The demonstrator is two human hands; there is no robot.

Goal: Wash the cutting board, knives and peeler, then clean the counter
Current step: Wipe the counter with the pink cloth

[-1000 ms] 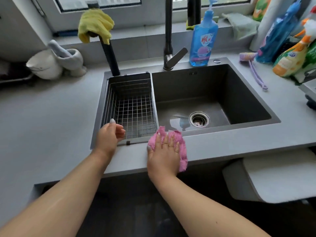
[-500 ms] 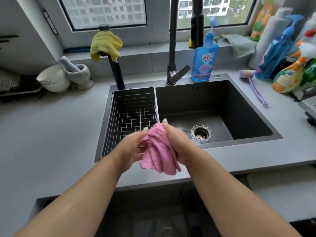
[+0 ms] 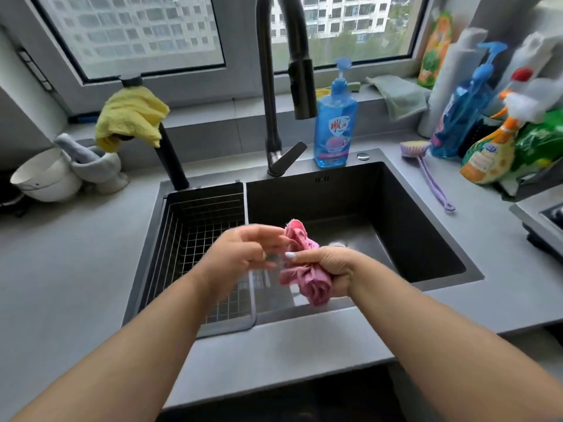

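A crumpled pink cloth [image 3: 307,275] is held over the dark sink [image 3: 426,239]. My right hand [image 3: 329,266] grips the bunched cloth, its fingers curled round it. Just left of it, my left hand [image 3: 243,254] is blurred with motion, its fingers loosely bent and touching the cloth's upper end. Both hands hover above the divider between the sink basin and the wire basket [image 3: 198,239]. The grey counter [image 3: 76,269] surrounds the sink. No cutting board, knife or peeler is in view.
A black faucet [image 3: 268,117] rises behind the sink beside a blue soap bottle [image 3: 335,129]. A yellow cloth [image 3: 131,120] hangs on a black post. White bowl [image 3: 45,175] and mortar sit back left. Purple brush [image 3: 429,175] and several spray bottles [image 3: 487,153] crowd the back right.
The pink cloth was lifted from the counter's front edge and bunched up over the sink. My right hand now grips it alone while my left hand loosens. The view tilted up.
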